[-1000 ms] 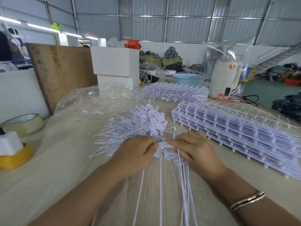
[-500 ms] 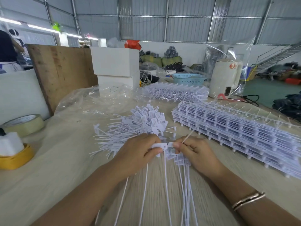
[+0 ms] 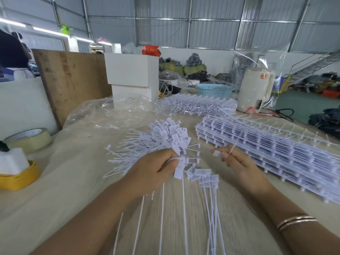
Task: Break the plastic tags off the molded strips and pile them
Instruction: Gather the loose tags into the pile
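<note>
The left hand [image 3: 156, 172] curls its fingers around thin white plastic tags [image 3: 179, 167] with flat square heads and long stems. The right hand [image 3: 237, 162] pinches one small tag [image 3: 216, 153] just beside it. A spiky loose pile [image 3: 158, 138] lies behind, and stacked molded strips [image 3: 276, 150] fill the table's [image 3: 55, 190] right edge.

Corrugated metal walls [image 3: 211, 24], green floor [image 3: 301, 105], prob. warehouse

No legible text (tags blurred).
</note>
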